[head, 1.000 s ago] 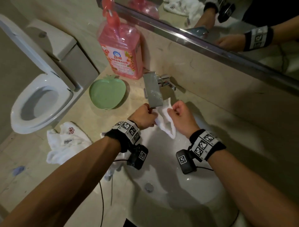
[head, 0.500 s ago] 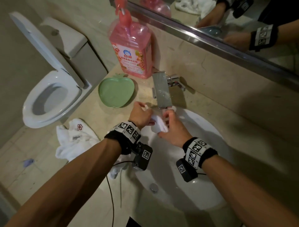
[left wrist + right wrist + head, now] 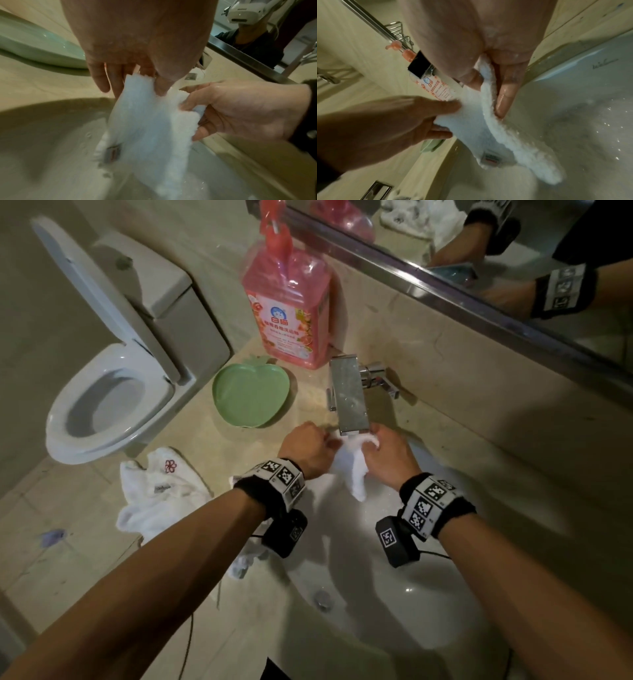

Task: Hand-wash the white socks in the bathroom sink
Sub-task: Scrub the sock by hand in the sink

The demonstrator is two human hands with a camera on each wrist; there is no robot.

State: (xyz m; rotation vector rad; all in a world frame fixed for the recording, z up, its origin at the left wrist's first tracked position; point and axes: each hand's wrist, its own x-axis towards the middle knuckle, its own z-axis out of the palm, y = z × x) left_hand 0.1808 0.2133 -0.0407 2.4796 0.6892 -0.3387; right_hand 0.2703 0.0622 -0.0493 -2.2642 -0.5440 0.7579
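Note:
A wet white sock (image 3: 352,465) (image 3: 150,121) (image 3: 488,124) hangs over the white sink basin (image 3: 428,611), right under the steel faucet spout (image 3: 349,395). My left hand (image 3: 310,448) (image 3: 130,79) pinches its top edge between thumb and fingers. My right hand (image 3: 383,455) (image 3: 489,83) grips the other side of the top edge, fingers curled round the cloth. The toe dangles toward the bowl. A small label shows on the sock (image 3: 491,159). Several more white socks (image 3: 154,494) lie heaped on the counter to the left.
A pink detergent pump bottle (image 3: 287,313) stands behind the faucet by the mirror (image 3: 513,251). A green apple-shaped dish (image 3: 250,395) sits on the beige counter. The toilet (image 3: 106,402) is left, seat down, lid up. The sink drain (image 3: 323,599) lies below my hands.
Both hands drew together under the spout and bunched the sock, then spread it again; the sock now hangs longer between them. My view has shifted slightly.

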